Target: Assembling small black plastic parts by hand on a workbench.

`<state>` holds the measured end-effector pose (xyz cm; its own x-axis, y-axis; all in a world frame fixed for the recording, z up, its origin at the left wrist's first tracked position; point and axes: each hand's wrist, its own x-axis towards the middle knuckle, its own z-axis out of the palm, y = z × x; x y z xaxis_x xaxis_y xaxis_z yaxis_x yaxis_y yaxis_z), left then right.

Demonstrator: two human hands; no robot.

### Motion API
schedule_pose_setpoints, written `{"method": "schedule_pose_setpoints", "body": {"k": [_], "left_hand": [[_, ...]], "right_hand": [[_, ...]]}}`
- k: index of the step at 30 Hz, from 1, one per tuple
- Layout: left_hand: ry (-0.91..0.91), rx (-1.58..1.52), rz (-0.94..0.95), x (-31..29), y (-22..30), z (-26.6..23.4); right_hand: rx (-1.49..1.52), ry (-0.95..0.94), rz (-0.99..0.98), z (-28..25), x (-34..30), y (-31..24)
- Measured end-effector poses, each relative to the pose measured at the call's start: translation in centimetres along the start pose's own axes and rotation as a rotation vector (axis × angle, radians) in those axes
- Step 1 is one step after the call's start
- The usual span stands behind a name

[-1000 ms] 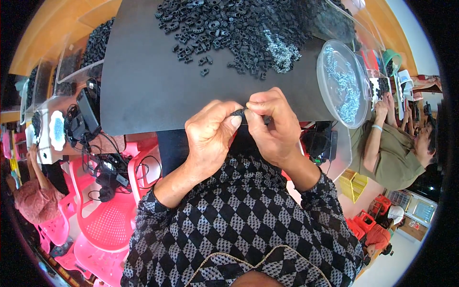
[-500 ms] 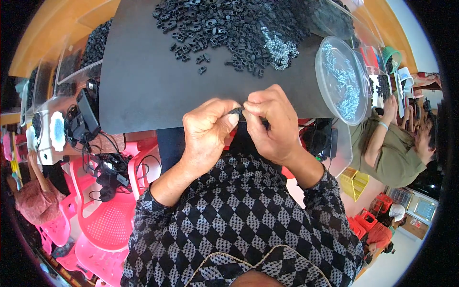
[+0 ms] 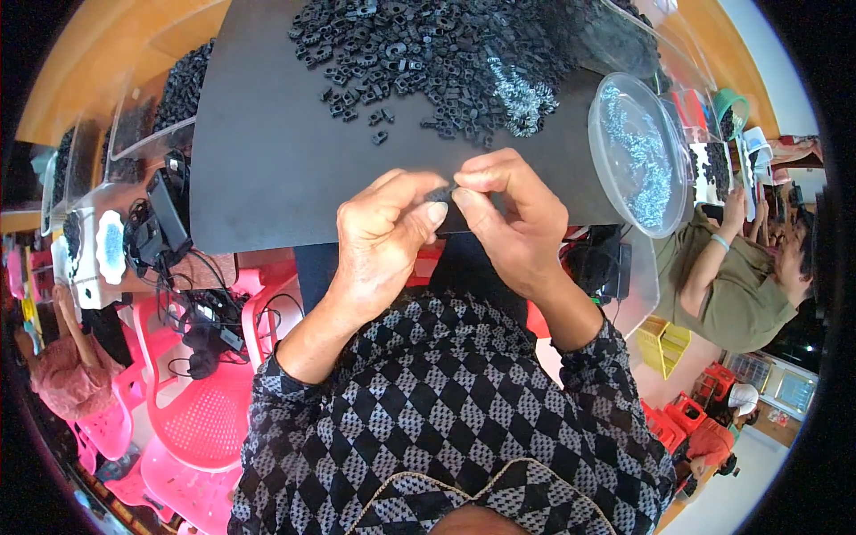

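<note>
Just over the near edge of the black table [image 3: 267, 169], a small black plastic part [image 3: 440, 193] is pinched between the thumb and fingers of my left hand [image 3: 379, 236]. Thumb and forefinger of my right hand [image 3: 513, 223] close at the part's right end; whether they hold a separate tiny piece is hidden. Beyond my hands lies a broad pile of similar black plastic parts [image 3: 383, 67]. A heap of small shiny metal pieces [image 3: 526, 102] rests at its right side.
At the table's right edge stands a round clear plastic tub [image 3: 596, 165] with more metal pieces. Clear bins of black parts [image 3: 183, 94] are at the far left. A pink chair [image 3: 201, 419] and black cables [image 3: 201, 303] sit left; a co-worker in green [image 3: 740, 285] is at right.
Both hands have shifted slightly away from me, toward the pile, with the black plastic part. My left forefinger has lifted and is a little blurred.
</note>
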<state>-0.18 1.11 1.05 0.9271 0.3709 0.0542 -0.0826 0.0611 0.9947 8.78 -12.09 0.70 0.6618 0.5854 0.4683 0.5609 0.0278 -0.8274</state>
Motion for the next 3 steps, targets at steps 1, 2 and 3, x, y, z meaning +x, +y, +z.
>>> {"method": "schedule_pose_setpoints", "body": {"k": [1,2,3], "left_hand": [[-0.015,0.002,0.007,-0.04,0.01,-0.2],[-0.031,0.003,0.014,-0.06,0.01,-0.31],[-0.035,-0.015,0.012,-0.08,-0.12,-0.32]], "right_hand": [[0.054,0.019,0.064,0.07,0.13,-0.41],[0.108,0.039,0.129,0.11,0.25,-0.71],[0.105,0.008,0.157,-0.17,0.22,-0.76]]}}
